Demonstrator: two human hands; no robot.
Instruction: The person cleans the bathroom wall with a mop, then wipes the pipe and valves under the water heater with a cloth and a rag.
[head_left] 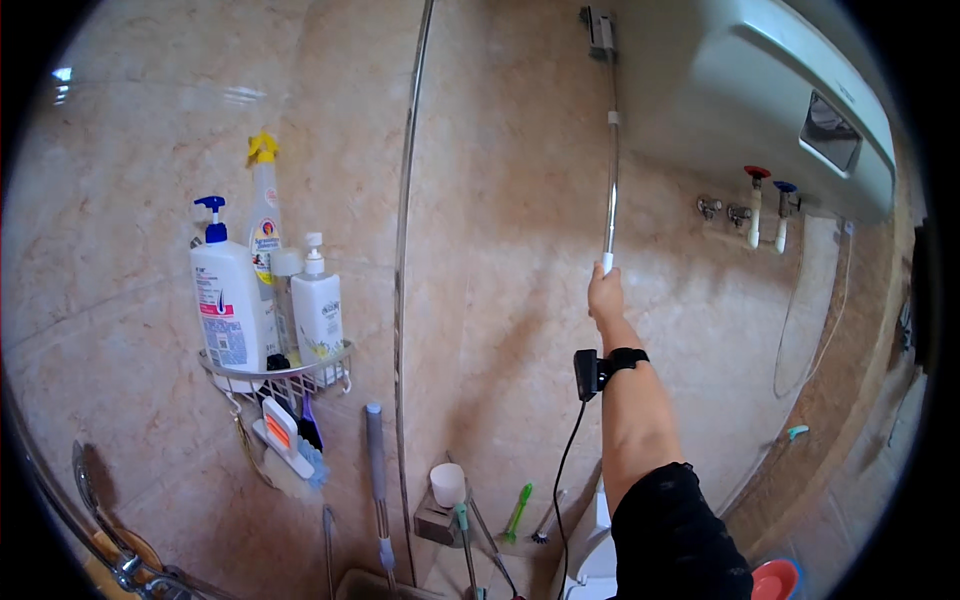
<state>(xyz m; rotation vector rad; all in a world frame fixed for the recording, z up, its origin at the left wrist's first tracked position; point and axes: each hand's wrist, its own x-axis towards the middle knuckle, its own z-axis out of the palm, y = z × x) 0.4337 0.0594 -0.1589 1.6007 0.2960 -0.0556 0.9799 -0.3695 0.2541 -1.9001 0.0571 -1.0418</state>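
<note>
My right hand (605, 293), its arm stretched forward and up, is closed around the white grip of a long-handled scrub brush (612, 165). The silver pole runs almost straight up along the beige tiled wall. At its top the brush head (600, 32), white with dark bristles, is at the wall just left of the water heater (700, 90); whether it touches the tiles I cannot tell. A black strap with a small device (590, 375) sits on my right forearm, its cable hanging down. My left hand is out of the picture.
A corner rack (290, 372) with several bottles hangs at left, brushes below it. Red and blue valves (757, 172) jut out under the heater. A vertical metal rail (407, 200) divides the wall. Low down are long handles, a white toilet (592, 550) and a red basin (775, 580).
</note>
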